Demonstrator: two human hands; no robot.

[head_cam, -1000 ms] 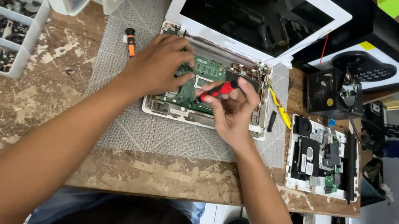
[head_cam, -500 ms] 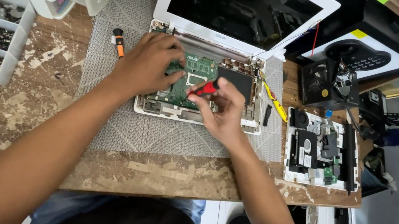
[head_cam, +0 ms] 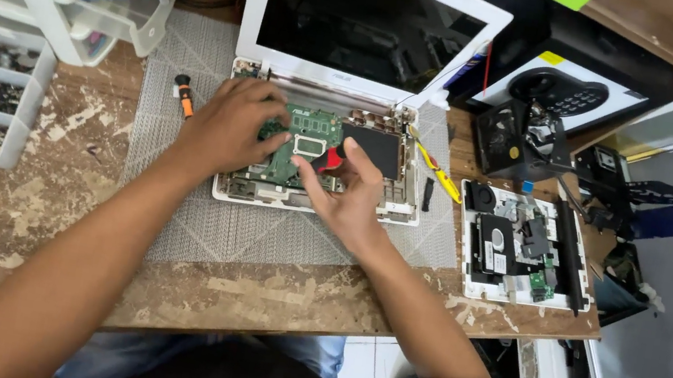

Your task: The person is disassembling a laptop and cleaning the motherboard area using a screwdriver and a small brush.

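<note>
The right hand [head_cam: 349,196] keeps a closed grip, pinching a red-handled screwdriver [head_cam: 328,160] over the opened laptop [head_cam: 318,163] on the desk [head_cam: 4,215]. Just left of it, the left hand [head_cam: 229,121] rests spread on the green circuit board [head_cam: 310,132].

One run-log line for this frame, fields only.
left hand: resting on open laptop base | right hand: holding red-handled tool over green board | surface: grey mat

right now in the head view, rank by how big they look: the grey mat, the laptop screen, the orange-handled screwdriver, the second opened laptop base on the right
1. Grey mat
2. Laptop screen
3. Second opened laptop base
4. Orange-handled screwdriver

The screen stands nearer the camera than the mat, so their gap is unsure.
</note>
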